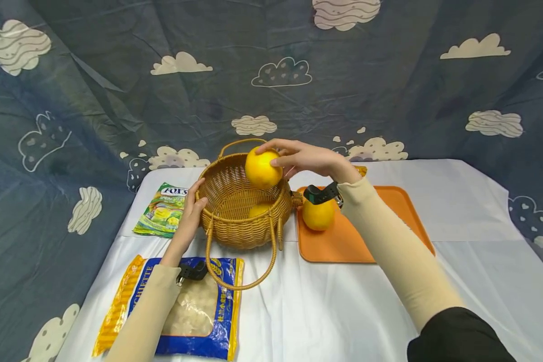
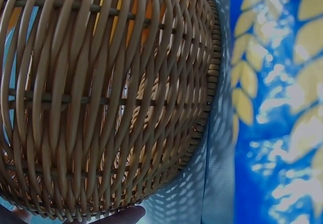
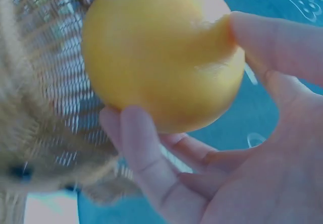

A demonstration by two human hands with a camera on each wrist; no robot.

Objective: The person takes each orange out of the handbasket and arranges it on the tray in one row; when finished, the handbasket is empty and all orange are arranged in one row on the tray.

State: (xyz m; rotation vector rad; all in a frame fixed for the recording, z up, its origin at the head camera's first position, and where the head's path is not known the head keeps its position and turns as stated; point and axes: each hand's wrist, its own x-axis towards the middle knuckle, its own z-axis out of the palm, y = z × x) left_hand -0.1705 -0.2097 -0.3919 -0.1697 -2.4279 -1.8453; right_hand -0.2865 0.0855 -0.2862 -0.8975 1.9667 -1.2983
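Note:
My right hand [image 1: 314, 158] grips an orange [image 1: 260, 168] between thumb and fingers, over the right part of the wicker basket's mouth. The right wrist view shows the thumb on one side of the fruit and the fingertips under the other. At the basket's left rim my left hand [image 1: 191, 213] holds the brown wicker basket [image 1: 240, 234], thumb at the rim and fingers along the outer wall. Inside, low on the right, lies another orange [image 1: 259, 209], partly hidden by the front wall. The weave [image 2: 101, 108] fills most of the left wrist view.
Right of the basket lies an orange tray [image 1: 344, 246] bearing an orange [image 1: 318, 216], partly covered by my right wrist. A green candy bag [image 1: 160, 211] lies to the left. The basket's front handle [image 1: 242, 287] hangs over a blue and yellow pasta bag [image 1: 194, 347].

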